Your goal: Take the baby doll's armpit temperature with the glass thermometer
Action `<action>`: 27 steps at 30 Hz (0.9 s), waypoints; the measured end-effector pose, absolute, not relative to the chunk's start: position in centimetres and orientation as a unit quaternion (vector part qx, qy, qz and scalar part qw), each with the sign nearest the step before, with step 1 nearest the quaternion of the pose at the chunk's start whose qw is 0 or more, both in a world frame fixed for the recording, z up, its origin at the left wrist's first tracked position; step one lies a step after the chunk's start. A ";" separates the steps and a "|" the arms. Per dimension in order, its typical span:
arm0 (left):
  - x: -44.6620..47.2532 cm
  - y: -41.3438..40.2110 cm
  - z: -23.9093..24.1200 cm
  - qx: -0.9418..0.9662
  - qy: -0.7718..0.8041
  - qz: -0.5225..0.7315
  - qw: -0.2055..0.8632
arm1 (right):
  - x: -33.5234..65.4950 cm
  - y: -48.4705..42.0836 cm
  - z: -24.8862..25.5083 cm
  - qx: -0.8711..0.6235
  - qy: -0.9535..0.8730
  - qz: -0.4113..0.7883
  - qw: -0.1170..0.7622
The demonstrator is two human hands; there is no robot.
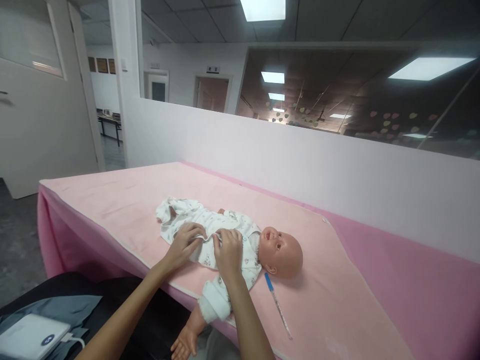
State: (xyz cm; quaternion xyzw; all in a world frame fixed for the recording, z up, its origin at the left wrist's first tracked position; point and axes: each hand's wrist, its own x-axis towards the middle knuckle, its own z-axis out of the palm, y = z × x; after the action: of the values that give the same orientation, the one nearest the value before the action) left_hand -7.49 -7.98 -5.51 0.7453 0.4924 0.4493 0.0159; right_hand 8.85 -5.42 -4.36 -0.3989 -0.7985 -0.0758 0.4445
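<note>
A baby doll point(279, 252) in a white printed romper point(225, 225) lies on its back on a pink padded table point(123, 195), head to the right. My left hand point(184, 243) rests on the romper at the doll's belly, fingers curled on the cloth. My right hand point(228, 251) presses on the chest, fingers pinching the garment's front seam. Both hands meet at the middle of the romper. The doll's near arm point(195, 325) hangs over the table's front edge. A thin thermometer with a blue end point(277, 302) lies beside the doll's head.
A white partition wall point(337, 175) with a glass window runs behind the table. A white power bank with a cable point(32, 336) sits at lower left on dark cloth. An open doorway point(108, 125) lies beyond the table's left end.
</note>
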 end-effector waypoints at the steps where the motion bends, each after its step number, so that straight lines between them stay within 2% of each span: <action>1: -7.5 -8.0 -5.5 0.746 0.495 0.445 0.015 | 8.8 -5.4 -4.4 -0.400 -0.797 -0.074 0.446; 10: -7.2 -7.7 -5.7 0.742 0.505 0.439 0.024 | 8.7 -5.4 -4.4 -0.403 -0.797 -0.084 0.442; 18: -7.6 -7.7 -6.2 0.680 0.509 0.524 0.068 | 8.9 -5.6 -4.4 -0.421 -0.772 -0.071 0.471; 22: -7.5 -7.8 -6.0 0.722 0.499 0.479 0.019 | 9.1 -5.6 -4.4 -0.414 -0.780 -0.079 0.464; 27: -7.1 -7.8 -5.9 0.751 0.500 0.430 -0.040 | 8.8 -6.2 -3.6 -0.394 -0.814 -0.108 0.414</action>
State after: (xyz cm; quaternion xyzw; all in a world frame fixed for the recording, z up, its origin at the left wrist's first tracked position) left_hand -7.09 -7.76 -5.86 0.7510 0.4997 0.4299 -0.0398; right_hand 8.84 -6.15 -3.55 -0.3935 -0.8137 -0.1081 0.4139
